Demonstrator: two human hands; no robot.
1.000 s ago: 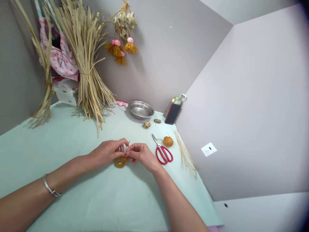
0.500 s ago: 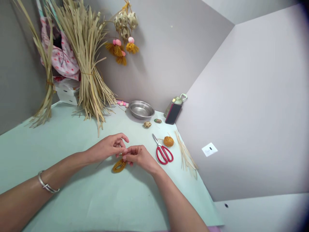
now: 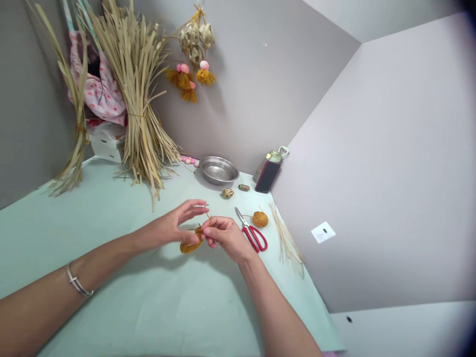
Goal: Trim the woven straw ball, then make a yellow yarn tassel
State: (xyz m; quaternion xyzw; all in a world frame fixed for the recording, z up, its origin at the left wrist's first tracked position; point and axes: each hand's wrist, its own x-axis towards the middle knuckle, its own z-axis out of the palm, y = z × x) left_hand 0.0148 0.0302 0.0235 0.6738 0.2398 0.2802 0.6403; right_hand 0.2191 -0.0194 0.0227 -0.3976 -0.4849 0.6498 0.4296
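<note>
The right hand (image 3: 227, 239) pinched the looped mustard yarn (image 3: 189, 247) at one end above the worktop (image 3: 178, 307), seemingly keeping its strands gathered, while the left hand (image 3: 168, 226) spread open beside it.

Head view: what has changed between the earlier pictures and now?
The left hand has opened wider, and the looped yarn has shifted slightly up and right in view. The right hand still pinches it; scissors, yarn ball and metal bowl stayed put.
</note>
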